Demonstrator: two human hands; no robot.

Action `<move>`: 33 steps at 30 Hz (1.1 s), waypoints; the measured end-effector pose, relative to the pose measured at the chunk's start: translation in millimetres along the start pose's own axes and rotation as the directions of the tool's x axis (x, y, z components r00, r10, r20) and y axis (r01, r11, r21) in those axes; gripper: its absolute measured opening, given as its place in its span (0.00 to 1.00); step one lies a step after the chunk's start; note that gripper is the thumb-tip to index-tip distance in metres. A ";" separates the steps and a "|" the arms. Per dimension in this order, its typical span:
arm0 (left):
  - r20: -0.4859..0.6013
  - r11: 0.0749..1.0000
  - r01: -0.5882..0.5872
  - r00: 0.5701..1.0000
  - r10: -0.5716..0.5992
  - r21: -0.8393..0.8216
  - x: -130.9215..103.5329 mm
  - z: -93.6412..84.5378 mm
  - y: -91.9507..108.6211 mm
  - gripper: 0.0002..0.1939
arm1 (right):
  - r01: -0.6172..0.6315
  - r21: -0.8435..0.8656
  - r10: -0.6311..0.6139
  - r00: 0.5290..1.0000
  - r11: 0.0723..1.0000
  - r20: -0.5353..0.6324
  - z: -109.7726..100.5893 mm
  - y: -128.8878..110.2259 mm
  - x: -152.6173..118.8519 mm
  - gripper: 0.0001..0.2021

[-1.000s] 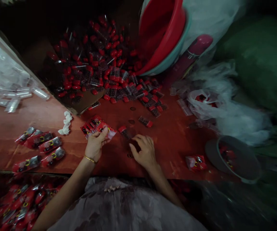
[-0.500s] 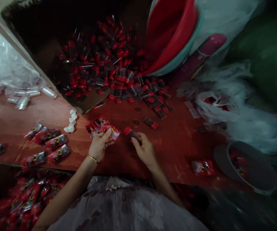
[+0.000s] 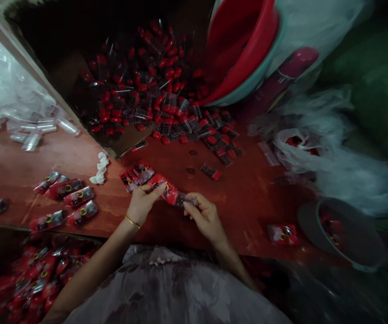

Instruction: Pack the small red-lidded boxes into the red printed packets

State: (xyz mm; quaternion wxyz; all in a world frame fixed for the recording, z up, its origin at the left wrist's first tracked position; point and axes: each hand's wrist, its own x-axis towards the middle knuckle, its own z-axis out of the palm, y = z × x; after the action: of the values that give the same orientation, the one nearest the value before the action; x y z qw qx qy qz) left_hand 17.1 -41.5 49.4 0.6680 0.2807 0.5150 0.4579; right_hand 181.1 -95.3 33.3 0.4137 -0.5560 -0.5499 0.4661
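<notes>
My left hand (image 3: 144,202) pinches a small red printed plastic sleeve (image 3: 160,182) between thumb and fingers. In my right hand (image 3: 203,213) is a small clear tube with a red cap and dark contents (image 3: 182,199), gripped by its clear end. The capped end points left and meets the sleeve's open end; whether it is inside, I cannot tell. Beside my left hand lies a stack of flat red sleeves (image 3: 136,173). A single loose capped tube (image 3: 210,171) rests on the table (image 3: 241,193) beyond my right hand.
A cardboard box (image 3: 62,90) on its side spills many red-capped tubes (image 3: 167,108). Several packed sleeves (image 3: 79,196) lie at left, above a bin of more packets (image 3: 35,279). Clear tubes (image 3: 35,128), a red basin (image 3: 241,54), a thermos (image 3: 291,67) and a grey bowl (image 3: 352,234) surround the workspace.
My left hand has drawn one sleeve rightward off the stack. My right hand's tube has come together with that sleeve's end.
</notes>
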 end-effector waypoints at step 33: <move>0.142 0.996 -0.066 0.987 0.074 -0.061 4.5 9.1 -25.0 0.12 | 0.027 0.149 -0.006 0.990 0.988 -0.140 46.0 8.1 12.3 0.12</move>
State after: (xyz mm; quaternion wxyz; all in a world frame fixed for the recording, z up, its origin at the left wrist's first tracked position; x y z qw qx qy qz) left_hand 34.0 -47.2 29.2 0.6946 0.3121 0.4422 0.4738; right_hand 137.7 -85.9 14.4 0.4960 -0.5496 -0.4875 0.4629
